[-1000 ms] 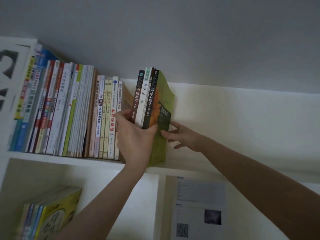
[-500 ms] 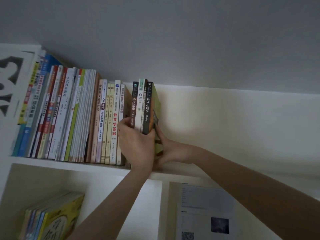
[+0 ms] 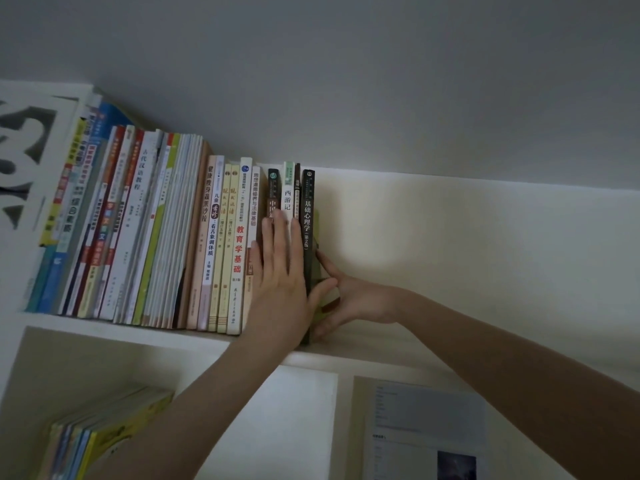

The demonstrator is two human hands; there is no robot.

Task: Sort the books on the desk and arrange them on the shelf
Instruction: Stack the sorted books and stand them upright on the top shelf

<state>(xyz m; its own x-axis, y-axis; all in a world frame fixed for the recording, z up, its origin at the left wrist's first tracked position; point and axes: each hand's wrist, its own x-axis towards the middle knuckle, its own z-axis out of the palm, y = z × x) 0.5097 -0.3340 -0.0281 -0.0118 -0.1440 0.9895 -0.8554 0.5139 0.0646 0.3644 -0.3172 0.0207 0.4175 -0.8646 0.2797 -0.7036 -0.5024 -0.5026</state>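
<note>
Our left hand (image 3: 277, 271) lies flat against the spines at the right end of the row of books (image 3: 156, 237) on the top shelf (image 3: 138, 336). Its fingers are straight, close together and pointing up, and they grip nothing. Under them stand a brown-spined book (image 3: 273, 192), a white-spined book (image 3: 287, 192) and a thin book (image 3: 297, 188), all upright, with their tops showing above our fingertips.

Just beside that hand's outer edge stands the dark-spined book (image 3: 307, 209). It is the last one on the right of the row, upright, with its foot at the shelf's front edge. Our right hand (image 3: 349, 303) comes in from the right and rests against that book's green cover. Its fingers are spread wide: one reaches up along the cover and the others lie lower, near the shelf board. We cannot tell whether any of them hooks round the book's front edge.

At the left end of the shelf, a white cut-out panel (image 3: 27, 161) stands next to the tallest books. In the compartment below, near its left side, a small batch of books (image 3: 104, 441) leans over. A printed sheet (image 3: 426, 424) shows under the shelf on the right.
</note>
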